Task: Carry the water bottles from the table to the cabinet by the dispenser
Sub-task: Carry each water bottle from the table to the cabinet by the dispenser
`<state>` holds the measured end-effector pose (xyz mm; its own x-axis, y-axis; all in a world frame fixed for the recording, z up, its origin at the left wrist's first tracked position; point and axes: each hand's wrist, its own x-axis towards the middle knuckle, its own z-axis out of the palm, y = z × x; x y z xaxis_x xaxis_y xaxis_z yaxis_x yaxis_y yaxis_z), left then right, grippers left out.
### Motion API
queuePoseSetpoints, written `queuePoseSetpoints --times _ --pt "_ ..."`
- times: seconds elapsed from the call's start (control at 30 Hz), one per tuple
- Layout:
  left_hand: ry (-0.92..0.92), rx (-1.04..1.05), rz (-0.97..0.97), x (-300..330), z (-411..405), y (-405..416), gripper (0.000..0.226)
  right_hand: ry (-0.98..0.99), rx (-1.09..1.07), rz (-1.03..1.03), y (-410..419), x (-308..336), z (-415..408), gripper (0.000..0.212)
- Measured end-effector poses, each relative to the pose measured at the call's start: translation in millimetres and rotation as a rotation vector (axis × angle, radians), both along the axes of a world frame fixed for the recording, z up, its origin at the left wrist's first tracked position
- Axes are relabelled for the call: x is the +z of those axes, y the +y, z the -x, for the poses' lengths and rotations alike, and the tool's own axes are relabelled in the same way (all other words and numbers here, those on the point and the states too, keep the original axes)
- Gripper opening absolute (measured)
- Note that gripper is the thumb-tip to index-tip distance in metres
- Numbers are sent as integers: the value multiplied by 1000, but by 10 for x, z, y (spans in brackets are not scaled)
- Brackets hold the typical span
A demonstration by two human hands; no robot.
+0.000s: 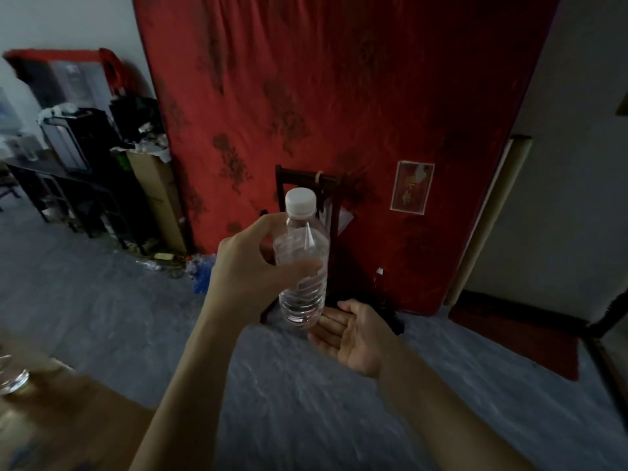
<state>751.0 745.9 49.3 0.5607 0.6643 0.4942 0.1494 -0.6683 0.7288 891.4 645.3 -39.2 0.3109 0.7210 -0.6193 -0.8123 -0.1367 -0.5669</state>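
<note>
A clear water bottle [302,266] with a white cap is held upright in mid-air in front of me. My left hand [244,266] grips its middle, thumb across the front. My right hand [353,331] lies palm up with straight fingers just below and to the right of the bottle's base, fingertips close to it or touching it. At the lower left edge, the clear base of another bottle [12,375] stands on a brown table corner [78,413].
A red patterned mattress [339,113] leans against the wall ahead, with a dark wooden chair [306,185] before it. Dark shelves and a cardboard box [156,192] stand at the left, litter on the grey floor [102,294] nearby. A water dispenser [71,83] is far left.
</note>
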Motion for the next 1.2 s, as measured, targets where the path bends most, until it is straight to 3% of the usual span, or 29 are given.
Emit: queuePoseSetpoints --times 0.33,0.47,0.83,1.1,1.2 --pt "-26 107 10 57 -660 926 47 -17 125 7 1095 134 -763 36" --pt "-15 211 57 38 -881 1248 55 6 210 1 1553 65 -978 34" --pt "-59 513 124 122 -1531 2178 49 14 500 -15 2936 57 -1762 32" --pt "-59 744 146 147 -1557 2647 71 -2 734 -4 3822 60 -1776 30" --pt "-15 846 126 153 -1447 2817 67 3 817 0 4100 49 -1636 31"
